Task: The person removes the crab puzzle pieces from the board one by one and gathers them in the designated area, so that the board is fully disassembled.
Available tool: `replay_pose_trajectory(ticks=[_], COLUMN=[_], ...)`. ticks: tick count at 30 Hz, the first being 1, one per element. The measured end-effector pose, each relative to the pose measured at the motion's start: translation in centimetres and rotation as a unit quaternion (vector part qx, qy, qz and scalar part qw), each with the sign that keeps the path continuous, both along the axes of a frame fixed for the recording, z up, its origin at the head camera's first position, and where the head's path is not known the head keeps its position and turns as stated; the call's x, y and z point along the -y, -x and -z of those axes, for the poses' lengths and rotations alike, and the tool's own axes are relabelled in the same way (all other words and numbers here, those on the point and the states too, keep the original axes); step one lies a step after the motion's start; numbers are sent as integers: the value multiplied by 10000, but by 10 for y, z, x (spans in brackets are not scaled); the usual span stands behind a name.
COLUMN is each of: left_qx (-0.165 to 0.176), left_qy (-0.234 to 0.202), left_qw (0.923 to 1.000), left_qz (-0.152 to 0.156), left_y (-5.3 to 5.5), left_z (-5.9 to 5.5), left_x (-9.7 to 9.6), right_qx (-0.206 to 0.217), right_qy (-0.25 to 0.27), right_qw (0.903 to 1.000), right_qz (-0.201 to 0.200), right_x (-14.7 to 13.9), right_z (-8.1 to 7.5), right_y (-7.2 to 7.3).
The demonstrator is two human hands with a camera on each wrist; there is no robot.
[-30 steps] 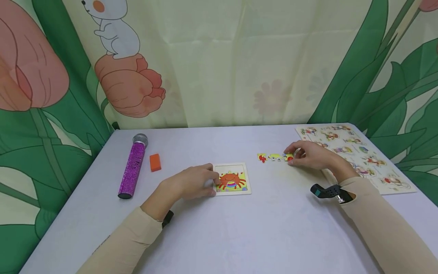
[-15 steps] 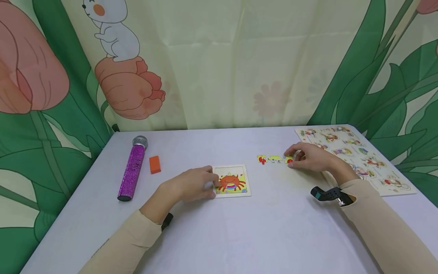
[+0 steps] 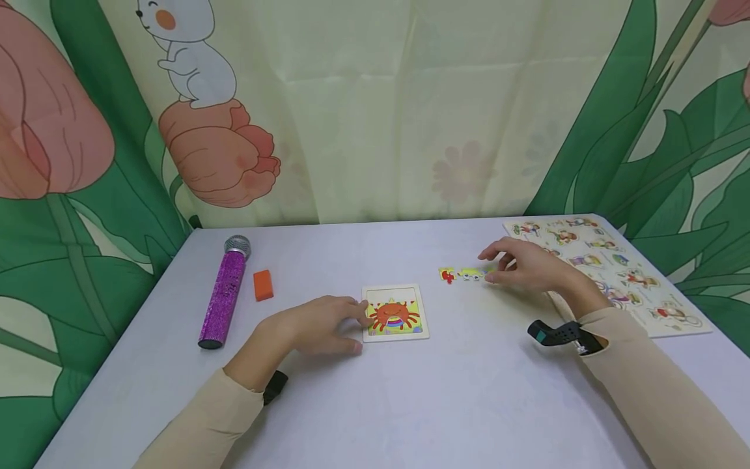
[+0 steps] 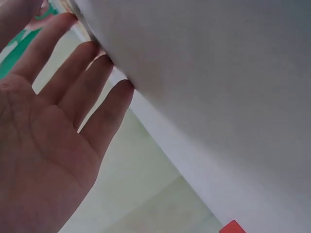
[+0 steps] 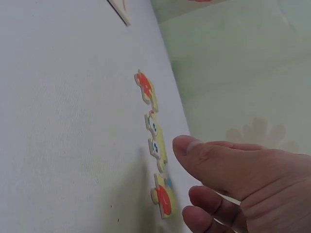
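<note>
Your left hand point(image 3: 310, 324) lies flat near the middle of the worktop point(image 3: 410, 404), fingers point(image 4: 99, 80) straight and spread, the tips touching the left edge of the crab puzzle tray point(image 3: 395, 313). The wrist view confirms it: open palm, nothing pinched. The tray sits level, its lower rows filled with the orange crab, the top strip bare.

Your right hand point(image 3: 523, 266) hovers over toward the right side of the worktop, fingers relaxed and loosely extended, gripping nothing. Its thumb and fingertips are right at the loose puzzle pieces point(image 3: 465, 274); from the head view I can't tell whether they touch. In the right wrist view the three pieces point(image 5: 156, 145) lie in a short row on the surface, one with a red patch at each end and the yellow one with eyes between, and your thumb point(image 5: 214, 158) hangs just above the nearest one.

Behind your right forearm, along the right edge, lies the large figure puzzle board point(image 3: 609, 270). Over toward the left edge there's the purple glitter microphone point(image 3: 225, 292) lying down, with the orange block point(image 3: 263, 285) just beside it.
</note>
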State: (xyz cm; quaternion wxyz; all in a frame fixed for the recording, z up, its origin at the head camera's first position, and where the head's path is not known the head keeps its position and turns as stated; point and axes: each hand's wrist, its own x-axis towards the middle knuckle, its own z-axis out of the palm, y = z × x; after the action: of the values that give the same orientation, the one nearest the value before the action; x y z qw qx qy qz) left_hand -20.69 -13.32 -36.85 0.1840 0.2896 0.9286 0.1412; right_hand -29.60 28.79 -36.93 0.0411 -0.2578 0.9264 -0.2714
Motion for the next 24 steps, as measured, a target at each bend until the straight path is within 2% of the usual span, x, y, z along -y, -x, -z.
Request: replay_pose_trajectory(ticks=[7,24], left_qx=[171,256], left_qy=[-111,-18], left_qw=[9998,9996], left_qz=[18,120], left_y=[-3,-4], left_z=[-3,-3], left_x=[2,1], right_qx=[-200,-172], right_qy=[197,553], right_qw=[9990,9957], right_qz=[-352,-726], right_x=[14,59], right_z=[-5,-8], right_y=[-1,0])
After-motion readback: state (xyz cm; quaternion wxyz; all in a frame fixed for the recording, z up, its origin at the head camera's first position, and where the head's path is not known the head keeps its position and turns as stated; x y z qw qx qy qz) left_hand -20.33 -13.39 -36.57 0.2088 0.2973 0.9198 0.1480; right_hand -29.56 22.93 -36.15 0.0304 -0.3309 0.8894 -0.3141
